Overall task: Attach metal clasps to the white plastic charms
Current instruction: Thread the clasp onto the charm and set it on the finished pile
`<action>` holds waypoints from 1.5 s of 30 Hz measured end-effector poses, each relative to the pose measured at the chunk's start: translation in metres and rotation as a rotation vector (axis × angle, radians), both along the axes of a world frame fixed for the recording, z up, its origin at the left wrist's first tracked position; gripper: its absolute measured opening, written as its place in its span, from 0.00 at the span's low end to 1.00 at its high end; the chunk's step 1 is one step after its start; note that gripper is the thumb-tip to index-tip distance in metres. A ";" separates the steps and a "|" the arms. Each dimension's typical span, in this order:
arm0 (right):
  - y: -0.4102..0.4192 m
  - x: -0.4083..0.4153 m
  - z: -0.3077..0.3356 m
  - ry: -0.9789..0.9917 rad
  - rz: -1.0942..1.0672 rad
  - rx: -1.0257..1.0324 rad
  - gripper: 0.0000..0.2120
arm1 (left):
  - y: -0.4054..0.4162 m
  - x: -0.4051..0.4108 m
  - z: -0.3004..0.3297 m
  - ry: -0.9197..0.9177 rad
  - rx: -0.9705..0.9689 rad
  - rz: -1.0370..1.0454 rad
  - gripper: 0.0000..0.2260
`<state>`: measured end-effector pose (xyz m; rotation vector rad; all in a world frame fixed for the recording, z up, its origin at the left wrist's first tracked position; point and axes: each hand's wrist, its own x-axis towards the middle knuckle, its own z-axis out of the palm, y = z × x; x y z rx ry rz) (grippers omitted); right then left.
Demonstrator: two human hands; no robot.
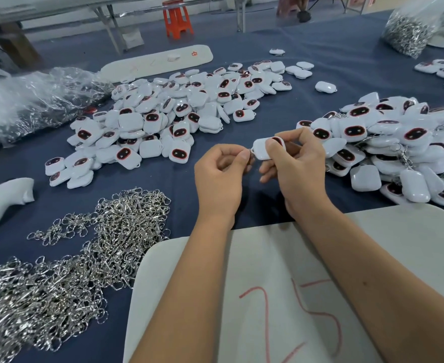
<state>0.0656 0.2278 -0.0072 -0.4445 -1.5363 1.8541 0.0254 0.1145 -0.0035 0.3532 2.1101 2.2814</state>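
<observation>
My right hand (296, 163) pinches a white plastic charm (261, 150) with a dark red-rimmed face, held above the blue table. My left hand (219, 174) pinches a small metal clasp (251, 154) at the charm's left end; most of the clasp is hidden by my fingers. A pile of loose white charms (179, 113) lies beyond my hands. Another heap of charms (398, 153), some with clasps on them, lies to the right. A big heap of loose metal clasps (66, 258) spreads at the near left.
A white foam board (281, 297) marked with red numerals lies under my forearms. Clear plastic bags (32, 100) sit at the far left, a bag of clasps (409, 32) at the far right. A second white board (160, 61) and an orange stool (176, 18) are farther back.
</observation>
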 end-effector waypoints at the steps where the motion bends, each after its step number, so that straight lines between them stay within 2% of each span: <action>1: 0.000 0.000 0.000 -0.002 0.002 -0.002 0.05 | -0.001 0.000 0.000 0.004 0.009 0.002 0.03; 8: 0.000 0.001 0.001 -0.010 0.034 -0.020 0.05 | -0.006 -0.002 -0.001 0.255 -0.219 0.045 0.05; 14: 0.000 0.002 0.002 -0.008 0.090 -0.021 0.04 | -0.007 -0.002 -0.001 0.290 -0.321 0.096 0.08; 19: 0.002 0.003 0.001 0.054 0.128 -0.021 0.03 | -0.007 0.001 0.001 0.376 -0.355 0.114 0.07; 29: 0.002 0.002 -0.001 0.067 0.101 0.049 0.05 | -0.009 -0.005 -0.001 0.201 -0.174 0.114 0.10; 32: 0.001 0.001 -0.001 0.055 0.030 0.071 0.11 | -0.010 -0.008 -0.003 0.161 -0.120 0.113 0.10; 35: -0.002 0.001 -0.002 -0.048 -0.061 0.224 0.13 | -0.011 -0.010 -0.003 0.093 -0.044 0.102 0.10; 41: -0.010 0.002 0.000 -0.159 0.210 0.531 0.11 | -0.009 -0.006 0.003 -0.077 0.189 0.063 0.09; 45: -0.006 0.003 -0.002 -0.187 0.143 0.602 0.09 | -0.005 -0.005 0.002 -0.196 0.243 0.119 0.06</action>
